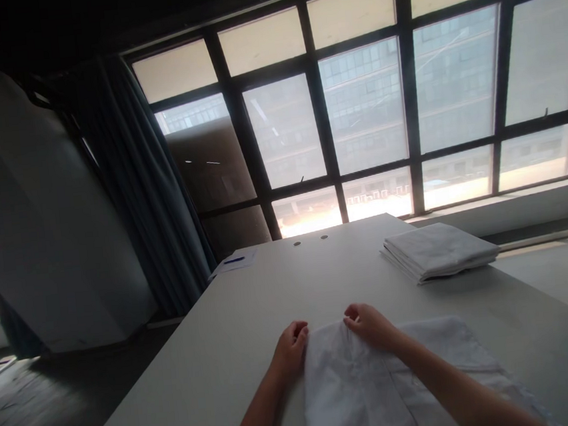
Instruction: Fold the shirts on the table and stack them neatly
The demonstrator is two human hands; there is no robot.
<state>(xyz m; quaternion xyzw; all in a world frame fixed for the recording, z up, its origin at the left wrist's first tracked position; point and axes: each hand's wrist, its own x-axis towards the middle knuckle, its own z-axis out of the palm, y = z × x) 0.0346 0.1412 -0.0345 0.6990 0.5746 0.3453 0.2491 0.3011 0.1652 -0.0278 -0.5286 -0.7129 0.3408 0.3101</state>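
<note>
A white cloth garment (340,382) lies partly folded on the white table (253,310), close to me, and runs out of view at the bottom. My left hand (291,347) is at its far left corner, with fingers curled and pressed on the edge. At the far edge, a little to the right, my right hand (368,324) pinches the fabric between thumb and fingers. My right forearm crosses over the garment and hides part of it.
A stack of folded white cloths (441,249) sits at the table's right edge. Papers with a blue pen (234,260) lie at the far left corner. Two round holes are near the far edge. Beyond stand large windows and a dark blue curtain (145,186).
</note>
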